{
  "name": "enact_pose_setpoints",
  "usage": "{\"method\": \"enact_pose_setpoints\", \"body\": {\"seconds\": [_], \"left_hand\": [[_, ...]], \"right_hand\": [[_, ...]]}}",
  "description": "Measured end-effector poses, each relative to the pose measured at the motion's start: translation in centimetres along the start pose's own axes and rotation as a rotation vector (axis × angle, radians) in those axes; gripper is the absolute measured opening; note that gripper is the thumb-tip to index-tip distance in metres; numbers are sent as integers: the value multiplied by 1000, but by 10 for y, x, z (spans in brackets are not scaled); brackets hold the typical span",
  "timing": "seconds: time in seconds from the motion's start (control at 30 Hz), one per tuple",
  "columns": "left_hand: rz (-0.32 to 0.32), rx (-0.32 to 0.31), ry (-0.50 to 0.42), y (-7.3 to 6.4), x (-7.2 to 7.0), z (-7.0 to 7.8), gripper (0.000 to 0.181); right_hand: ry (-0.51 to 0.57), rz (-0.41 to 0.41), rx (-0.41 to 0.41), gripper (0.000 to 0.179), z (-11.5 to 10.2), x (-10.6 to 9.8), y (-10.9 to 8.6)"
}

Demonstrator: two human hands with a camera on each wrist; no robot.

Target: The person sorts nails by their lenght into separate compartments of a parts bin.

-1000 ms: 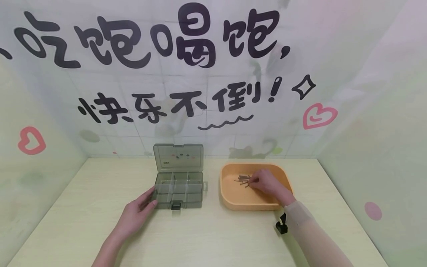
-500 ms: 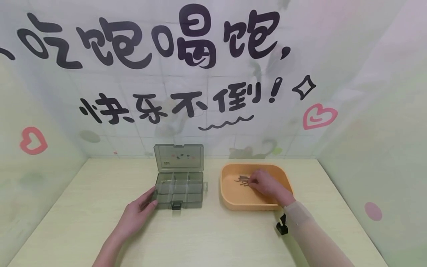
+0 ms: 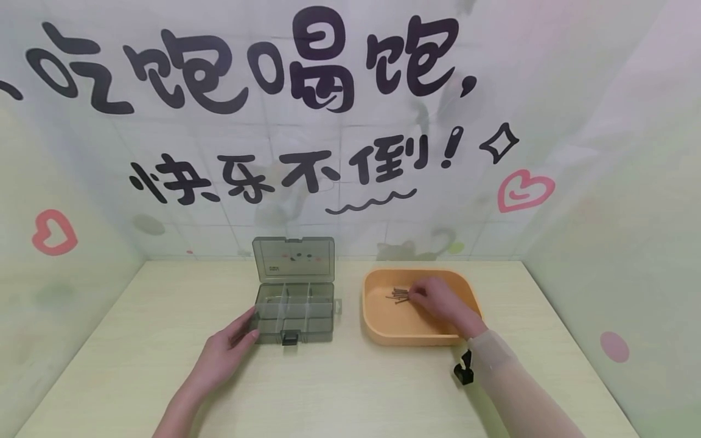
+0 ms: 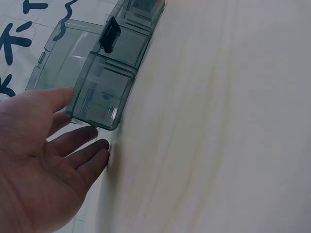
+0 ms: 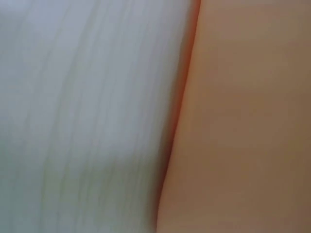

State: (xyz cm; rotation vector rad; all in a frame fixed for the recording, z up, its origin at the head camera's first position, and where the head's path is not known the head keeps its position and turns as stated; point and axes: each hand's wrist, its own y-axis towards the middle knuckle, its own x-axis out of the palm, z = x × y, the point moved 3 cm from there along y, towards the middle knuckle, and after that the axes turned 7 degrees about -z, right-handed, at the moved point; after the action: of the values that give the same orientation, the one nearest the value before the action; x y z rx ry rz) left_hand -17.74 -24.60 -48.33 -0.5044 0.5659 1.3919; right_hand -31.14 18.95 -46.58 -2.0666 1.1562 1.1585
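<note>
A clear grey plastic compartment box stands on the table with its lid raised. At its near left corner my left hand holds it, thumb in front and fingers along the side. In the left wrist view, the left hand has its thumb and a finger at the box, and the other fingers are loose. Several thin brown nails lie in an orange tray. My right hand reaches over them with curled fingers, fingertips at the nails' right ends. Whether one is pinched is hidden.
The light wooden table is bounded by a printed back wall and side walls. A black clip-like piece sits beside the right sleeve. In the right wrist view, the blurred tray wall fills the right half.
My right fingertips have shifted slightly at the nails, and fewer nail ends show beside them. The left hand and the box stay put.
</note>
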Motion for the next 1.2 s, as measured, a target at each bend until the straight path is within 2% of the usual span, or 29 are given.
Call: {"method": "enact_pose_setpoints", "body": {"seconds": [0.27, 0.57, 0.8, 1.03, 1.2], "left_hand": [[-5, -9, -6, -1, 0, -1, 56], [1, 2, -2, 0, -1, 0, 56], [4, 10, -5, 0, 0, 0, 56], [1, 3, 2, 0, 0, 1, 56], [-5, -10, 5, -1, 0, 2, 57]], "right_hand": [[24, 39, 9, 8, -2, -2, -1], [60, 56, -35, 10, -8, -5, -3], [137, 57, 3, 9, -16, -7, -6], [174, 122, -19, 11, -28, -4, -4], [246, 117, -40, 12, -39, -2, -3]]}}
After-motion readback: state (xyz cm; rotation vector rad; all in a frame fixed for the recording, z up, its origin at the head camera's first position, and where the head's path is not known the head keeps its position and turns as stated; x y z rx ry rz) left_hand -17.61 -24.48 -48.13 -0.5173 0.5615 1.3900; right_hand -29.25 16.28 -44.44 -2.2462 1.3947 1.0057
